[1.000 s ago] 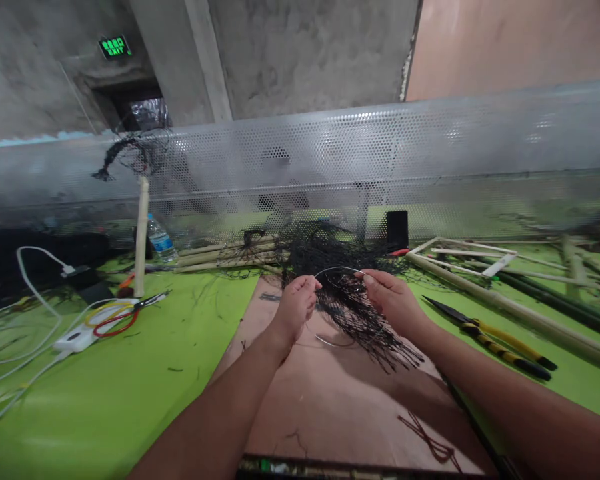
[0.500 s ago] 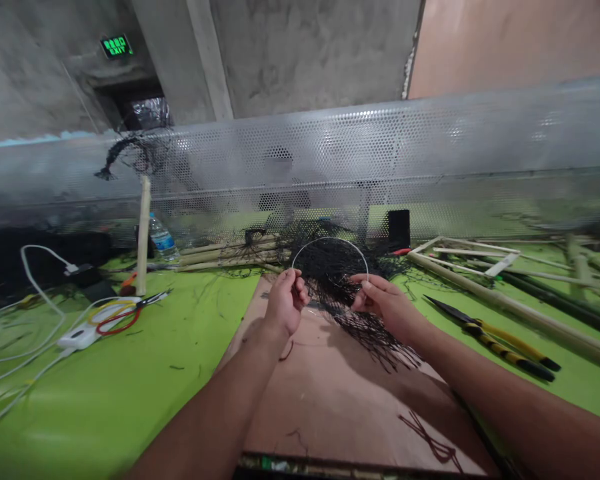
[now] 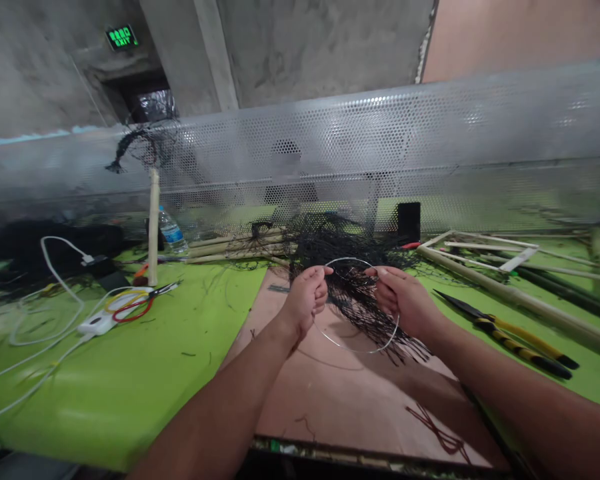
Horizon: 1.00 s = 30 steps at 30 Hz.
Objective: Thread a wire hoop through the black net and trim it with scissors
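Observation:
A thin silvery wire hoop [image 3: 356, 351] is held up between my two hands, over a pinkish board [image 3: 300, 400]. My left hand [image 3: 306, 299] is closed on the hoop's left side, with the thumb and index finger pinching it. On the other side my right hand [image 3: 403, 297] grips it the same way, fingers curled in. The hoop arches a little above the hands and bows down below them. Behind it lies a tangled heap of black strands [image 3: 350, 250], its loose ends trailing across the board toward my right wrist.
Yellow-and-black long-nose pliers [image 3: 505, 333] lie to the right, near bamboo poles [image 3: 510, 297]. Red-and-yellow-handled scissors [image 3: 133, 310] rest by a white power strip [image 3: 100, 325] on the left. Behind them are an upright bamboo stick [image 3: 153, 227], a water bottle [image 3: 172, 232] and a perforated metal screen [image 3: 330, 147].
Most of the hoop stood above my hands before; now a large part hangs below them. My left hand has shifted right and both hands are more tightly curled. The view has tilted slightly.

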Each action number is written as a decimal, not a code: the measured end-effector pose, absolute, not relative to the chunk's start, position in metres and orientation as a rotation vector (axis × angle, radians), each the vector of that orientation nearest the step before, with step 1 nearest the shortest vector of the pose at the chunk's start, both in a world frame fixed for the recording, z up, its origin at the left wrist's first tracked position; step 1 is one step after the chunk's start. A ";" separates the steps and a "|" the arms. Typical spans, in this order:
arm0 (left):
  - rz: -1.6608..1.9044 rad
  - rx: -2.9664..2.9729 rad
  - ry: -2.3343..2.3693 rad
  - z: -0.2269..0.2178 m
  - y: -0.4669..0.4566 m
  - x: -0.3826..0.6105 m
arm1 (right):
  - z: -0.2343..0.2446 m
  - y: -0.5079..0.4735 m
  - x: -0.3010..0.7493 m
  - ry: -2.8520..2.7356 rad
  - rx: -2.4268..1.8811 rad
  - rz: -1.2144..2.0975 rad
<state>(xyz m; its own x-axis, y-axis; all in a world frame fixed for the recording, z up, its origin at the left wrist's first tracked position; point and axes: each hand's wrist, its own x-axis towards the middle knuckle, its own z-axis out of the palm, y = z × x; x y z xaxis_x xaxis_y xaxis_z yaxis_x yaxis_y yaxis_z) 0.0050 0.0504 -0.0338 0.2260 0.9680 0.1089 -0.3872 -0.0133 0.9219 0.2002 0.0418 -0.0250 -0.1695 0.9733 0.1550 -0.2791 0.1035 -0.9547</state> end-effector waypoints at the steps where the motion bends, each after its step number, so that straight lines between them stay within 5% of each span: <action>1: 1.223 1.040 0.711 -0.035 0.051 0.007 | -0.025 0.042 0.199 -1.189 -0.836 1.348; 16: 1.616 0.956 0.695 -0.035 0.059 -0.003 | -0.034 0.047 0.199 -1.191 -0.719 1.458; 30: 1.524 1.067 0.803 -0.024 0.064 -0.017 | -0.029 0.046 0.203 -1.085 -0.661 1.589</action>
